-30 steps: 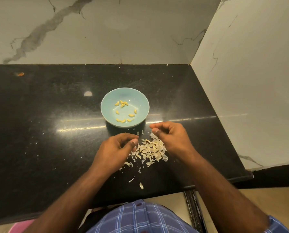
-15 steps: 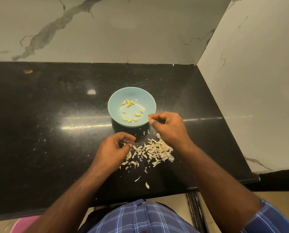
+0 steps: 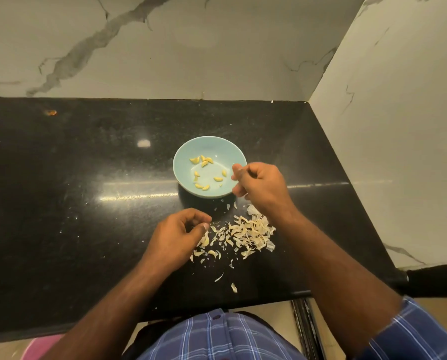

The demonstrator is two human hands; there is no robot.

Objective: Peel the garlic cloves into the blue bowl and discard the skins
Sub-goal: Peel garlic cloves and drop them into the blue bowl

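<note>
Black polished stone formed the counter (image 3: 61, 203), and it met white marbled walls (image 3: 217, 48) at the back and on the right side. Nearest to the camera was a blue checked shirt (image 3: 217, 339), and both bare forearms reached forward from it over the counter edge.

The left hand (image 3: 176, 235) rested low on the counter at the left edge of the skins. Its fingers were curled inward and the thumb tip met them, but it could not be told if something small was pinched there. Just beside this hand, to the right, lay the pile of garlic skins (image 3: 248, 233), pale and dry, with several loose flakes scattered toward the counter edge.

The right hand (image 3: 260, 183) was raised beyond the pile, at the right rim of the blue bowl (image 3: 212, 146). Its wrist was bent and the knuckles faced up. The fingers were curled and the fingertips (image 3: 236, 168) came together over the inside of the bowl; whether a clove was between them was not visible.

Inside the bowl lay the peeled garlic cloves (image 3: 204, 172), small and yellow, spread loosely over the bottom. Farther away, near the back left of the counter, sat a small orange speck (image 3: 51, 112).
</note>
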